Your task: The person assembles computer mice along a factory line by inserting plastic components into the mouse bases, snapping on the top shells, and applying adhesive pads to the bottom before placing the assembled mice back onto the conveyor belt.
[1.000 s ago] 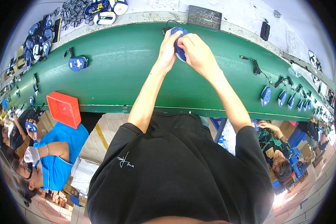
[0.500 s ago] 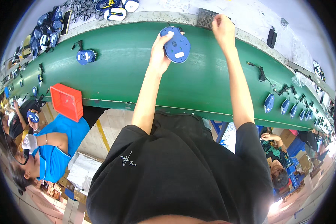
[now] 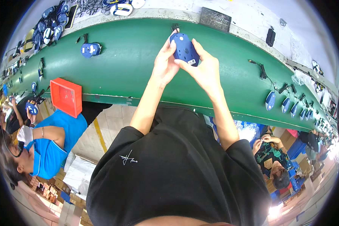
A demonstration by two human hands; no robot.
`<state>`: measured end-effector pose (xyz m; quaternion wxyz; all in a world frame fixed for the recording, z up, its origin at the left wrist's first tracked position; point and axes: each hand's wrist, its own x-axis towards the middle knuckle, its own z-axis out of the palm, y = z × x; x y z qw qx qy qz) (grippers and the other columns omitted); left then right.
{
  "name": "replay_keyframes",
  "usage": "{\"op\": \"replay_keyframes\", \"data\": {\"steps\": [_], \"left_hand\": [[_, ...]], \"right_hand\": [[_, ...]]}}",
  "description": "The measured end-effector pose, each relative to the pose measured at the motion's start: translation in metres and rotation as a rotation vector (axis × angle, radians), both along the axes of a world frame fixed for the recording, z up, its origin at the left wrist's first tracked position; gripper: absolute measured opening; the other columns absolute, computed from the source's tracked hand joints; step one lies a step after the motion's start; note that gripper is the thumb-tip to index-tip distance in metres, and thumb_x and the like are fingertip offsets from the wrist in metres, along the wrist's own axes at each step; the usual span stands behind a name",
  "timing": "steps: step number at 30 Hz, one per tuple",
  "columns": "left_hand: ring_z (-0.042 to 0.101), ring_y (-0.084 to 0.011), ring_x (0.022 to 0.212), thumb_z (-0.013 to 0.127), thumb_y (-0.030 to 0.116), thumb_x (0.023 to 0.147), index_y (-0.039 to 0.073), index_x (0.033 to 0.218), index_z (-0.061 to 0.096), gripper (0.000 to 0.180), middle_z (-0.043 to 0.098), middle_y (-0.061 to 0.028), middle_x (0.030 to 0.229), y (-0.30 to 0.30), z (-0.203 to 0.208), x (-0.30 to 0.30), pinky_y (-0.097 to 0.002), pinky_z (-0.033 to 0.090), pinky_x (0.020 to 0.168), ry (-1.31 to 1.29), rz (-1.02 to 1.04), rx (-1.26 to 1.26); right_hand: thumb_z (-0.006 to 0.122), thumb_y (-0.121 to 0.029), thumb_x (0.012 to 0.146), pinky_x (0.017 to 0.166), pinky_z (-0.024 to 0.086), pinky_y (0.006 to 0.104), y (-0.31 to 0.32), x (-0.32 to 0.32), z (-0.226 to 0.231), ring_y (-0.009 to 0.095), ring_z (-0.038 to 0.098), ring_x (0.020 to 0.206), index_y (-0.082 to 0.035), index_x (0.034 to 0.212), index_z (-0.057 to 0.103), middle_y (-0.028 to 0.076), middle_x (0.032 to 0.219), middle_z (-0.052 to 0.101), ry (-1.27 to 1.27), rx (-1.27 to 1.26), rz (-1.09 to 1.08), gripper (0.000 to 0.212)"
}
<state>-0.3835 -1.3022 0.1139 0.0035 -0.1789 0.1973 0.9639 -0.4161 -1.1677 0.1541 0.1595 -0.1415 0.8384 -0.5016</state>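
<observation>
Above the green belt I hold a blue, rounded corded device [image 3: 184,49], its underside with small holes facing up. A white round spot shows near its far end, and a pale label sits at its near end. My left hand [image 3: 165,62] grips its left side, thumb on the edge. My right hand [image 3: 207,67] is closed around the right side, thumb at the near edge by the label. A bundled black cable [image 3: 175,28] shows at the device's far end. What is under the device is hidden.
On the green belt [image 3: 132,49], a similar blue device [image 3: 90,49] lies at left and several with black cables [image 3: 270,100] at right. Beyond the belt lies a speckled dark plate [image 3: 215,19]. A red bin [image 3: 66,97] and a co-worker in blue [image 3: 51,141] are at left.
My right hand has come from the dark plate to the device and now grips its right side. The device has shifted slightly right and turned a little in my left hand.
</observation>
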Motion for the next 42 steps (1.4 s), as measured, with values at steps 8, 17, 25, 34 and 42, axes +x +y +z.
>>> {"op": "replay_keyframes", "data": {"steps": [8,17,25,34,42], "left_hand": [[0.052,-0.0196,0.119,0.061,0.02,0.094,0.009,0.147,0.028,0.064,0.049,-0.0084,0.131,0.012,0.017,0.027,-0.0354,0.046,0.1,0.056,0.042,-0.144],[0.049,-0.0256,0.122,0.052,-0.004,0.077,0.013,0.143,0.032,0.071,0.048,-0.0129,0.129,0.004,0.04,0.046,-0.0401,0.044,0.103,0.03,-0.036,-0.158],[0.047,-0.0271,0.127,0.052,0.006,0.084,0.002,0.141,0.034,0.06,0.048,-0.0157,0.135,0.009,0.042,0.061,-0.042,0.039,0.108,0.165,-0.085,-0.338],[0.061,-0.0193,0.107,0.066,0.03,0.088,0.002,0.112,0.065,0.037,0.066,-0.0114,0.114,-0.067,-0.039,0.081,-0.032,0.045,0.095,-0.186,-0.093,-1.457],[0.042,-0.0338,0.129,0.066,0.009,0.074,0.012,0.135,0.046,0.064,0.04,-0.0149,0.145,-0.279,-0.083,0.047,-0.0485,0.036,0.102,-0.623,-0.217,-2.797]], "right_hand": [[0.072,-0.03,0.078,0.107,0.037,0.0452,-0.01,0.045,0.001,0.047,0.035,0.132,0.015,0.138,0.031,0.035,0.141,0.034,0.418,0.237,0.104,0.085],[0.072,-0.024,0.08,0.11,0.035,0.0431,0.008,0.067,0.028,0.039,0.038,0.134,0.009,0.139,0.037,0.03,0.143,0.037,0.357,0.021,0.157,0.075],[0.064,-0.012,0.09,0.087,0.054,0.0359,0.019,0.093,0.036,0.022,0.065,0.095,0.006,0.118,0.058,0.013,0.113,0.063,-0.58,-0.626,-0.266,0.034],[0.065,-0.007,0.089,0.092,0.054,0.0419,0.172,0.062,-0.051,0.029,0.064,0.099,0.009,0.107,0.058,0.017,0.105,0.062,-0.41,-0.659,-0.826,0.025],[0.07,-0.009,0.087,0.081,0.059,0.0331,0.269,0.071,-0.153,0.028,0.067,0.092,0.011,0.108,0.058,0.016,0.102,0.065,-0.461,-0.499,-1.141,0.032]]}}
